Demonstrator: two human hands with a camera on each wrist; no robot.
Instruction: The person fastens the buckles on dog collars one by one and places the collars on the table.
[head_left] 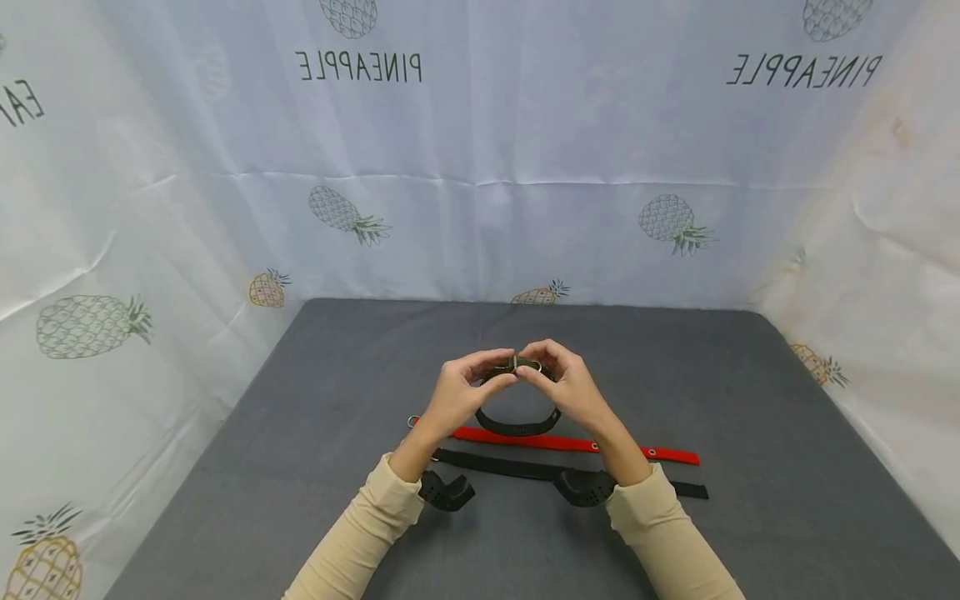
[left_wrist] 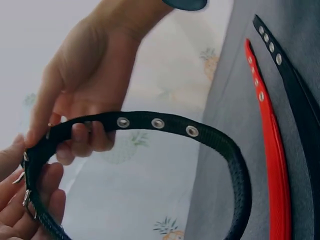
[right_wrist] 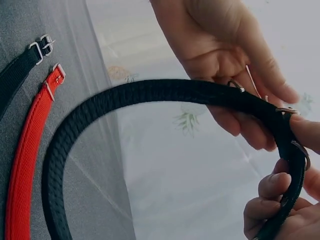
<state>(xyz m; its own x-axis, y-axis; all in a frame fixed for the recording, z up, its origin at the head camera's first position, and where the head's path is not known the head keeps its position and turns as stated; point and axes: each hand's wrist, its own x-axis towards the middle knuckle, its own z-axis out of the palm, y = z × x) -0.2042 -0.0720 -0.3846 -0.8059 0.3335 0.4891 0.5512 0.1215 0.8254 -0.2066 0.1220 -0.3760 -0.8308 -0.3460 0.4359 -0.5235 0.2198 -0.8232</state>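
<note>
Both hands hold up a black collar (head_left: pixel 517 429), bent round into a loop above the table. My left hand (head_left: pixel 459 390) pinches it near the metal buckle (head_left: pixel 514 362), thumb in front and fingers behind. From the other side my right hand (head_left: pixel 570 387) grips the strap close by, its fingertips almost meeting the left ones. A metal ring (head_left: pixel 537 367) shows beside the buckle. In the left wrist view, several metal eyelets (left_wrist: pixel 158 123) run along the strap by the right hand. The right wrist view shows the loop's ribbed surface (right_wrist: pixel 55 165).
A red collar (head_left: pixel 525 439) lies stretched out on the grey table (head_left: pixel 337 375) beneath the hands. Nearer the person, a second black collar (head_left: pixel 510 465) lies roughly parallel to it. Wrist cameras (head_left: pixel 447 492) hang below both wrists. Pineapple-print curtains (head_left: pixel 480 233) enclose the table.
</note>
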